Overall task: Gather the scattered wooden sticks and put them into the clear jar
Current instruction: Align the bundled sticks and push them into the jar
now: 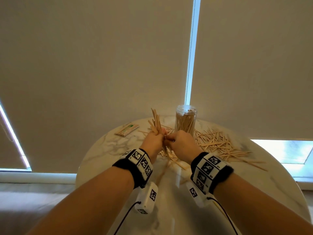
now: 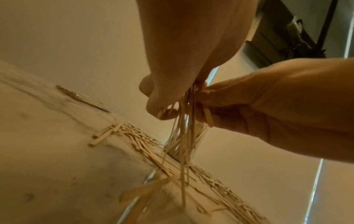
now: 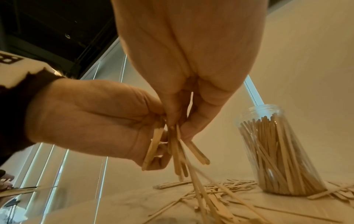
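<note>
My left hand point(image 1: 159, 134) grips a bundle of thin wooden sticks point(image 1: 156, 122) that fans upward above the fist and hangs down below it. My right hand point(image 1: 170, 138) is right beside it, and its thumb and fingers pinch several of the same sticks point(image 3: 179, 151). In the right wrist view the left hand point(image 3: 153, 136) holds flat sticks at its fingertips. The clear jar point(image 1: 185, 122) stands open just behind the hands, more than half full of upright sticks. Many loose sticks point(image 1: 218, 144) lie on the table to the right and under the hands.
The round marble table point(image 1: 105, 150) carries a wrapped packet of sticks point(image 1: 127, 130) at its far left. Closed beige blinds point(image 1: 101, 65) hang behind the table. The jar point(image 3: 277, 151) stands among the loose sticks.
</note>
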`<action>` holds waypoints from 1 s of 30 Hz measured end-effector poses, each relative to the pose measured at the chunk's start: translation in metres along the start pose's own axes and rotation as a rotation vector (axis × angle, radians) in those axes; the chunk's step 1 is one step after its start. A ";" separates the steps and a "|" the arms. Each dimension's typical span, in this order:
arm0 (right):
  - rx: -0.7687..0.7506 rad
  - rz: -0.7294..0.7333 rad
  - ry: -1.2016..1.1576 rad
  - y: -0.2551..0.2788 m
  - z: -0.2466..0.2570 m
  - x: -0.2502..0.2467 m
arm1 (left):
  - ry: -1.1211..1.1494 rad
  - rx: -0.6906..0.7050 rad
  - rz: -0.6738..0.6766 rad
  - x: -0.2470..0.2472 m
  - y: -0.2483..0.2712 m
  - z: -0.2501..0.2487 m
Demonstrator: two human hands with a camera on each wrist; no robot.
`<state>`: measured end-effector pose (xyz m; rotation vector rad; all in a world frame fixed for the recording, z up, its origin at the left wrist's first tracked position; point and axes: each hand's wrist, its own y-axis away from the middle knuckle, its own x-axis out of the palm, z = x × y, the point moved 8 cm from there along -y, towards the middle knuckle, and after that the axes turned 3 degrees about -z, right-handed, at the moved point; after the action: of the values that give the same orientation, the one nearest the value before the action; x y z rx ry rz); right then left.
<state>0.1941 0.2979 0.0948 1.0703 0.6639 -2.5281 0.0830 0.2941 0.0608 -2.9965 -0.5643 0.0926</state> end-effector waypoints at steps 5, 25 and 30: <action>0.030 -0.015 -0.050 0.005 -0.001 -0.009 | 0.107 -0.007 -0.008 -0.005 -0.001 -0.008; 0.047 0.039 -0.053 0.018 0.014 -0.018 | 0.219 0.068 0.044 -0.022 0.017 -0.024; -0.138 -0.289 -0.189 0.011 0.064 -0.084 | 0.203 0.011 0.224 0.004 0.044 -0.019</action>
<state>0.2177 0.2638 0.1920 0.7211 0.9824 -2.7306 0.1043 0.2534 0.0751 -2.9971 -0.2068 -0.1909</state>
